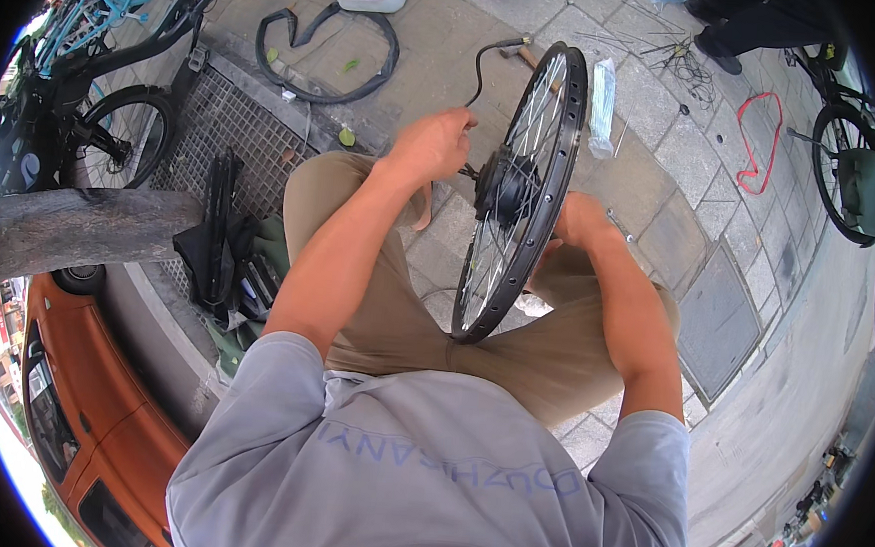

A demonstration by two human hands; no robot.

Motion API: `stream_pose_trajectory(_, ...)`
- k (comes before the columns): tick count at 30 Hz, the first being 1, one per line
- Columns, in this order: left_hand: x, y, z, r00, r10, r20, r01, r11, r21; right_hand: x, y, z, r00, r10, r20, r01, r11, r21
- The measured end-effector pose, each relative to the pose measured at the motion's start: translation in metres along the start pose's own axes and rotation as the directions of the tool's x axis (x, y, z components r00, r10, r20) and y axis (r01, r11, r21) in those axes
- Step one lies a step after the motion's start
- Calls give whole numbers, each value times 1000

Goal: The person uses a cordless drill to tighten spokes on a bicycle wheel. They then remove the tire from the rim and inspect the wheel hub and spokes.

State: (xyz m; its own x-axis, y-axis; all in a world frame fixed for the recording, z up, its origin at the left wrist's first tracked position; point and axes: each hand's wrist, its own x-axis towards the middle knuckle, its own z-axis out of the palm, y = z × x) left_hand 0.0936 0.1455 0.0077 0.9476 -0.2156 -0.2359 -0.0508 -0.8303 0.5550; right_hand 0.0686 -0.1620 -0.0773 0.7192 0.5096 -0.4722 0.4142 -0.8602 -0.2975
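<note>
A bicycle wheel with a black rim, silver spokes and a thick black hub stands nearly upright between my knees. No tyre is on its rim. My left hand is closed around the black cable that leaves the hub on the left; the cable's free end bends up and away, tipped with a connector. On the wheel's other side, my right hand has curled fingers against the wheel, partly hidden by the rim.
A black inner tube or tyre lies on the paving, with a hammer beyond the wheel. A pale blue packet, loose spokes and a red strap lie rightward. A tree trunk and black bag are left.
</note>
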Motion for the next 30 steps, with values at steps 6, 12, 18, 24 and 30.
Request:
stream_pose_trajectory(6, -7, -27, 28, 912, 370, -175, -354, 928, 120, -4, 7, -1, 1000, 7, 0, -7, 1000, 21)
stream_pose_trajectory(12, -6, -33, 38, 945, -310, 102, 321, 940, -117, -5, -5, -13, 999, 24, 25, -23, 999, -35)
stream_pose_trajectory(18, -10, -14, 66, 730, -587, 350, 673, 529, -517, -2, -8, -18, 996, 76, 41, -76, 997, -4)
stream_pose_trajectory(24, 7, -47, 93, 746, -490, 450, 664, 512, -544, 12, 18, 16, 952, 247, 180, -305, 777, 551)
stream_pose_trajectory(30, 9, -45, 93, 748, -519, 414, 662, 537, -523, 6, 12, 12, 759, 386, 523, -640, 302, 706)
